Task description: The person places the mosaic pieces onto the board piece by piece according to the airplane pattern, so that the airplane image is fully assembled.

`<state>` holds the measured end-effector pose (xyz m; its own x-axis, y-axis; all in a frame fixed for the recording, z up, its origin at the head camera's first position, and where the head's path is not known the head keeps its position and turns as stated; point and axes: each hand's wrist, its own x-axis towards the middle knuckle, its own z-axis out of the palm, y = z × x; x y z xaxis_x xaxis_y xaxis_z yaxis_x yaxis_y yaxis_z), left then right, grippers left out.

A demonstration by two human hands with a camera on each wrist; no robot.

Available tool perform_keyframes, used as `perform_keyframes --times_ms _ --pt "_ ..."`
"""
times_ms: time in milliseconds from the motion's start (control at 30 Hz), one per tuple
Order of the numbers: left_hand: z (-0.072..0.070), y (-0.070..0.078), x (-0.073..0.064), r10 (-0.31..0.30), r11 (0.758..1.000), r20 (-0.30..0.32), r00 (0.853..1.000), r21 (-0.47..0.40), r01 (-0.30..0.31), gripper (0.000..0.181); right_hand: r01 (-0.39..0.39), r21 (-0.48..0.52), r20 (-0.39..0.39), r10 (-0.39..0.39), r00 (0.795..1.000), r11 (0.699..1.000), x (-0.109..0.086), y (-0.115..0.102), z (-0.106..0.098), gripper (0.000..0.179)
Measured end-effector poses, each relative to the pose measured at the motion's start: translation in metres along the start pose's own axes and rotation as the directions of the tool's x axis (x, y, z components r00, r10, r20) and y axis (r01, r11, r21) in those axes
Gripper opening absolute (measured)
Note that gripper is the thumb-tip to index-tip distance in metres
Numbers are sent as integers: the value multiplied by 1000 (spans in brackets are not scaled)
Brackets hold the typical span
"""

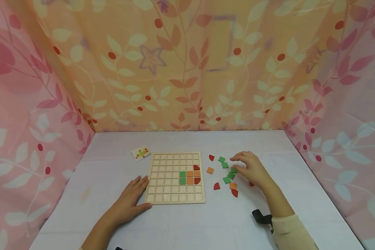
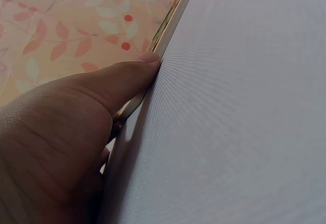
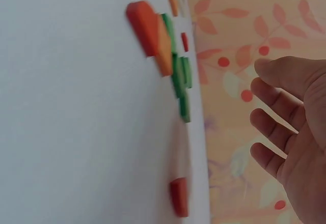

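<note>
A wooden grid board [image 1: 165,197] lies on the table. In its right part sit two green squares [image 1: 182,177], three orange squares [image 1: 190,180] and two red quarter-round tiles [image 1: 196,167]. My left hand [image 1: 129,201] rests at the board's left side, fingers extended along the edge; in the left wrist view the thumb [image 2: 130,79] touches the rim. Over the loose tiles to the right hovers my right hand [image 1: 251,170], its fingers apart and holding nothing. Below its thumb is a green tile [image 1: 234,170], partly covered. The right wrist view shows the right hand [image 3: 300,127] raised above the tiles.
Several loose green tiles [image 1: 226,180], orange tiles [image 1: 210,170] and red quarter-round tiles [image 1: 217,186] are scattered right of the board. A small patterned card [image 1: 140,153] lies beyond its top left corner. Patterned curtains [image 1: 187,69] enclose the table's back and sides.
</note>
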<state>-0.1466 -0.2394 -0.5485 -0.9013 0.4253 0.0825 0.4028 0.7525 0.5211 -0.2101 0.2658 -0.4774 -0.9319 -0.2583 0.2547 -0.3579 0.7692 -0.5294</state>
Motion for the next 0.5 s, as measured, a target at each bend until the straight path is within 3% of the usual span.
perform_keyframes --times_ms 500 --pt "0 1 -1 2 1000 -6 1000 0 -2 96 -65 18 47 64 997 998 -5 28 16 29"
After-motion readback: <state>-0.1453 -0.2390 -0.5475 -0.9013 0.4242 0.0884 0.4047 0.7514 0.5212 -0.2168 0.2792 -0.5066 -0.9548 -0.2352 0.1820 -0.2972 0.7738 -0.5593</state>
